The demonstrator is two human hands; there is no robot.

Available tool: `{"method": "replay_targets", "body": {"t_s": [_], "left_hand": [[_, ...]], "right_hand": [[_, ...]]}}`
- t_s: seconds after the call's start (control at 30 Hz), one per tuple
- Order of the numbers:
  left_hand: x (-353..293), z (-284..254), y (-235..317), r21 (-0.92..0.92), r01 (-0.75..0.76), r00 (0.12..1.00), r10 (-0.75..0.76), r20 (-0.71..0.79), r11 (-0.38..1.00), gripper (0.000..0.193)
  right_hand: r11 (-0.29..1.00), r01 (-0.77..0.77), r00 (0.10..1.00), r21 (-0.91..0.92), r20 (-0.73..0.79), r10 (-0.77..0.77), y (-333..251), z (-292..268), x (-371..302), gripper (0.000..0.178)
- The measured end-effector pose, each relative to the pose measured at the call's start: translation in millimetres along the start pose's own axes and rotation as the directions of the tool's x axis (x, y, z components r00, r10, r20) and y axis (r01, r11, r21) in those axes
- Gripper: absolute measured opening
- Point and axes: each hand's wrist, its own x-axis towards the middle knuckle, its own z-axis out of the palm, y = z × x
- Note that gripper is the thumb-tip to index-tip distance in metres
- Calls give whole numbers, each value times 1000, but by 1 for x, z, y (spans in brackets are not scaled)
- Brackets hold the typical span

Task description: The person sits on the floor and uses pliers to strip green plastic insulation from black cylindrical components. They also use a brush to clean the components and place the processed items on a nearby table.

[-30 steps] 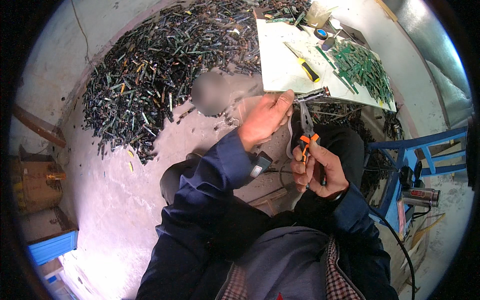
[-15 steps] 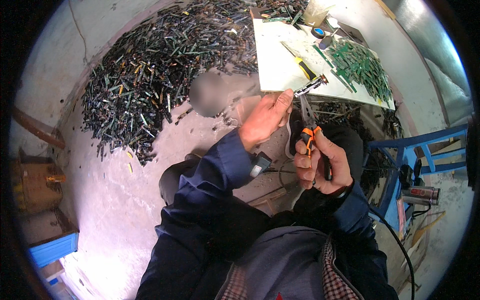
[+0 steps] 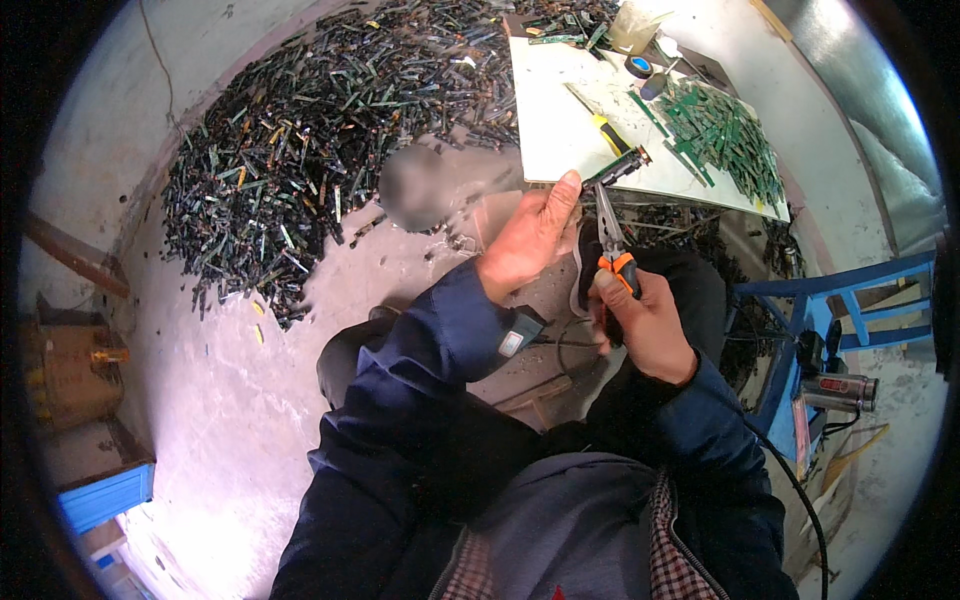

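My left hand [image 3: 530, 235] is closed, pinching one end of a slim dark strip-like part [image 3: 622, 168] between thumb and fingers. The part points up to the right, over the near edge of the white board, and has a brownish tip. My right hand [image 3: 648, 325] is wrapped round the orange-and-black handles of long-nose pliers [image 3: 608, 225]. Their jaws point upward and meet the underside of the part close to my left fingertips. I cannot tell whether the jaws grip it. The far end of the handles is hidden in my right hand.
On the white board [image 3: 550, 130] lie a yellow-and-black tool [image 3: 610, 135], a tape roll [image 3: 638, 66] and a heap of green strips [image 3: 725, 135]. A large pile of dark strips [image 3: 300, 150] covers the floor ahead. At right stands a blue chair [image 3: 780, 400] with a metal flask [image 3: 840, 391].
My right hand has turned over, showing more of its back, and the plier jaws have shifted slightly left. The strip-like part has rolled so a darker side shows. My left hand has barely moved.
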Motion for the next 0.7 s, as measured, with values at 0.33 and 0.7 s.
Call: {"method": "replay_targets", "body": {"t_s": [0.33, 0.7], "left_hand": [[8, -13, -13, -326, 248, 967, -211, 146, 912, 52], [4, -2, -1, -3, 119, 990, -119, 82, 993, 54]], "right_hand": [[685, 152, 955, -713, -72, -288, 7, -37, 7, 26], [981, -141, 959, 135, 264, 102, -13, -39, -15, 40]]}}
